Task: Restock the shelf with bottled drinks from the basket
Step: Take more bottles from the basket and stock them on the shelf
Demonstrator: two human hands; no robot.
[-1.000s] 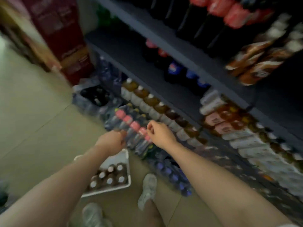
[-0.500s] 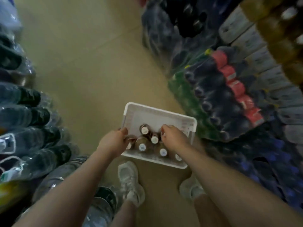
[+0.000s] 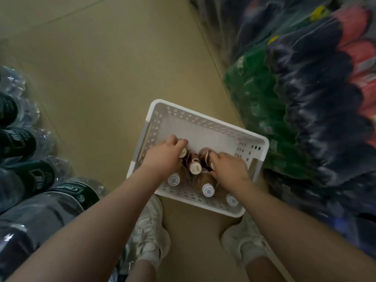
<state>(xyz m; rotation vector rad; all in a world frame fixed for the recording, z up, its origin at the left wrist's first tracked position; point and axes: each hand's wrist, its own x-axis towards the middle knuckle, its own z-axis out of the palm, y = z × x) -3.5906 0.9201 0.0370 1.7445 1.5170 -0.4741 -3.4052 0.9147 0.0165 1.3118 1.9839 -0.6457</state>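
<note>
Both hands among basket bottles

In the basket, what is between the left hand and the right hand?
In the head view, one bottle with a pale cap stands between the left hand and right hand, inside the white basket.

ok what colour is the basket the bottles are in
White, with perforated walls; the head view shows the basket clearly.

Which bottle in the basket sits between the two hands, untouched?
The white-capped bottle in the gap between the left hand and right hand. The other free caps sit along the white basket's near wall.
</note>
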